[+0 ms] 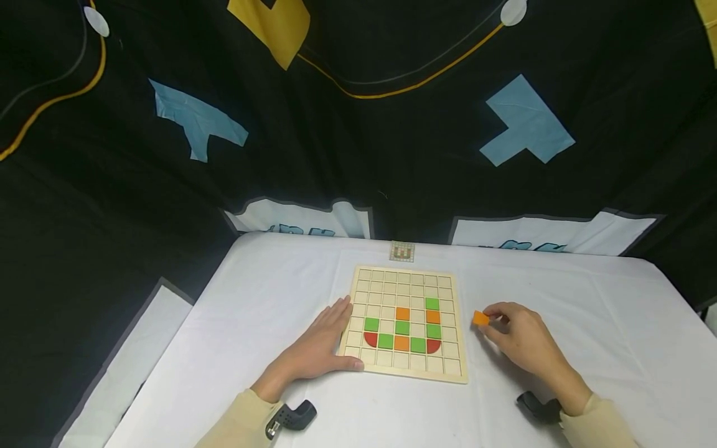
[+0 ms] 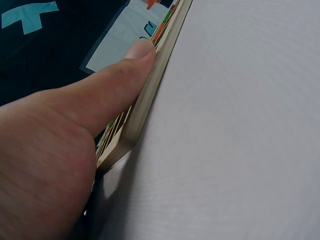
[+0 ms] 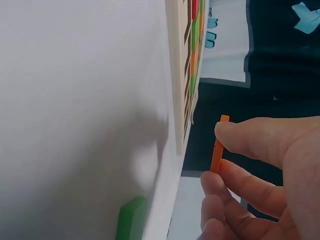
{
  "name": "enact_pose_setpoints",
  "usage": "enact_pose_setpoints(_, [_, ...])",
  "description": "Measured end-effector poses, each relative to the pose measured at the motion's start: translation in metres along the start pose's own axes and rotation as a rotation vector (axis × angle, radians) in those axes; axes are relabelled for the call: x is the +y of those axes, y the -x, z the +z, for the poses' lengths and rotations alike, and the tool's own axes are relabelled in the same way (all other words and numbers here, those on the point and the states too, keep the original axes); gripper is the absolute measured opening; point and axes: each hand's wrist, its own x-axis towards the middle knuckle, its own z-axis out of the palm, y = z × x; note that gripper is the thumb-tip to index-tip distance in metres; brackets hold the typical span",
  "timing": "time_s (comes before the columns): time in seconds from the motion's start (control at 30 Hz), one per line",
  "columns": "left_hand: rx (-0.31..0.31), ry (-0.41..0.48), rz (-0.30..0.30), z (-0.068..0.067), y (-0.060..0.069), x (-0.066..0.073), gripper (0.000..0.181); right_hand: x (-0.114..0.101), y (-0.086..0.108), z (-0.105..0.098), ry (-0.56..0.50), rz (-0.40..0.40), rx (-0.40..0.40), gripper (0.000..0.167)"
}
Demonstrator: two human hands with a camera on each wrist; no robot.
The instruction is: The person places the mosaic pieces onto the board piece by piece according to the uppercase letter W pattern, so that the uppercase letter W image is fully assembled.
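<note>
A wooden grid board [image 1: 403, 367] lies flat on the white table. Several green, orange and red tiles sit in its squares, among them a green tile [image 1: 432, 303] and a rounded red tile [image 1: 434, 346]. My left hand [image 1: 319, 348] rests along the board's left side with straight fingers. Its thumb [image 2: 120, 82] touches the board's near edge. To the right of the board, my right hand [image 1: 521, 339] pinches an orange square tile [image 1: 480, 318] between thumb and fingers. In the right wrist view this tile [image 3: 217, 156] shows edge-on, held above the table.
A green block [image 3: 131, 220] lies on the table in the right wrist view; I cannot find it in the head view. A small patterned card [image 1: 402, 251] lies beyond the board. Dark cloth [image 1: 358, 155] hangs behind the white table [image 1: 560, 298].
</note>
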Motion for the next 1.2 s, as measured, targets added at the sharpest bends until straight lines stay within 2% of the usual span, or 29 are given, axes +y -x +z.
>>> enact_pose_setpoints(0.7, [-0.001, -0.006, 0.005, 0.000, -0.001, 0.000, 0.120, -0.030, -0.013, 0.015, -0.063, -0.102, 0.014, 0.026])
enact_pose_setpoints(1.2, [-0.001, 0.000, 0.004, -0.001, 0.000, 0.000, 0.120, -0.055, -0.023, 0.032, -0.123, -0.134, -0.008, 0.026])
